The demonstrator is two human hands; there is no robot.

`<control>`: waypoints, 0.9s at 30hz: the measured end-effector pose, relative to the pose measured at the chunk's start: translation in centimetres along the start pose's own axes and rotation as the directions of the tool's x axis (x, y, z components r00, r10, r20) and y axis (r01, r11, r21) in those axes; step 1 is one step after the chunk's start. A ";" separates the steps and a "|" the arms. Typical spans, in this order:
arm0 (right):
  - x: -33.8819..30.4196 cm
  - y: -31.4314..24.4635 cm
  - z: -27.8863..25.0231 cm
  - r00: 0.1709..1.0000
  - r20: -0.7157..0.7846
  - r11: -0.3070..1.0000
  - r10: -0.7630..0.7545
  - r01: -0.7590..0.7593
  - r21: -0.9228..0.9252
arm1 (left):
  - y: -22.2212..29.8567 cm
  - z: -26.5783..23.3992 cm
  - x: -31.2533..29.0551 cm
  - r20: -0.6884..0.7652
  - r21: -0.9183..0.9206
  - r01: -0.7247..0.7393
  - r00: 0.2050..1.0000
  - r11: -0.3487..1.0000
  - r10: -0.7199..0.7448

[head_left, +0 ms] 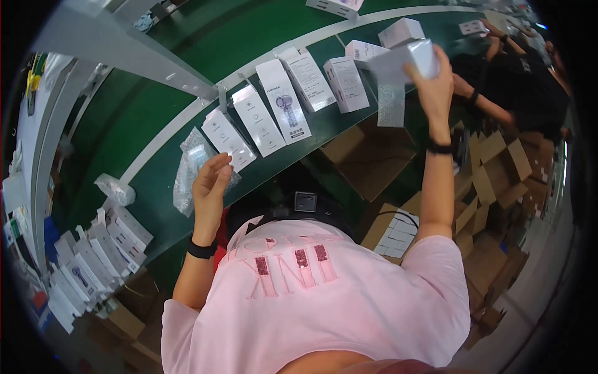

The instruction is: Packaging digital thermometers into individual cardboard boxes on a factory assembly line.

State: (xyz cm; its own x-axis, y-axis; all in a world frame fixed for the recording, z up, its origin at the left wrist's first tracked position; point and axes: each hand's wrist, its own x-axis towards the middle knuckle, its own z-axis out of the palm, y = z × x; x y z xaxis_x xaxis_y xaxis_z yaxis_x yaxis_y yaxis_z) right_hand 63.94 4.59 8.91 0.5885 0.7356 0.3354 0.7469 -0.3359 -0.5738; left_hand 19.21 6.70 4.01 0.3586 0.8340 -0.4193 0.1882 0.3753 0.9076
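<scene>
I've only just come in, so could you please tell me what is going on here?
A person in a pink shirt holds a white box in the right hand, over the green table. The left hand, seemingly empty, is by some bubble wrap; whether they touch is unclear. A row of printed cartons lines the table between the hands.

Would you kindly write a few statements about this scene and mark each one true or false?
1. The right hand holds a white box. True.
2. The left hand grips a pair of scissors. False: the left hand is open, with nothing visible in its grasp.
3. Bubble wrap lies near the left hand. True.
4. The table is bright yellow. False: the table is green.
5. The person's shirt is pink. True.
</scene>
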 end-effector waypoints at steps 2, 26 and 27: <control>4.7 3.4 3.3 0.983 -0.140 0.989 -0.118 0.103 -0.111 | -0.1 2.0 -0.7 -0.062 0.000 0.113 0.992 0.994 -0.112; 6.5 14.7 12.9 0.780 0.616 0.910 -0.104 0.325 -0.258 | -4.6 28.9 15.8 0.384 -0.255 0.771 0.634 0.583 -0.671; 5.8 13.0 11.7 0.856 0.500 0.959 -0.134 0.239 -0.153 | -6.3 28.7 16.3 0.362 -0.341 0.761 0.648 0.552 -0.670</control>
State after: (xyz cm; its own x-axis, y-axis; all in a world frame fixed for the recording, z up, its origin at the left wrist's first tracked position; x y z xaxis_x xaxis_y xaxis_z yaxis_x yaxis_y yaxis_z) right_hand 73.44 11.35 -5.33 0.2490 0.9685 -0.0098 0.9044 -0.2361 -0.3555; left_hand 50.18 6.36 -9.17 0.4371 0.1431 -0.8880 0.0647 0.9797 0.1897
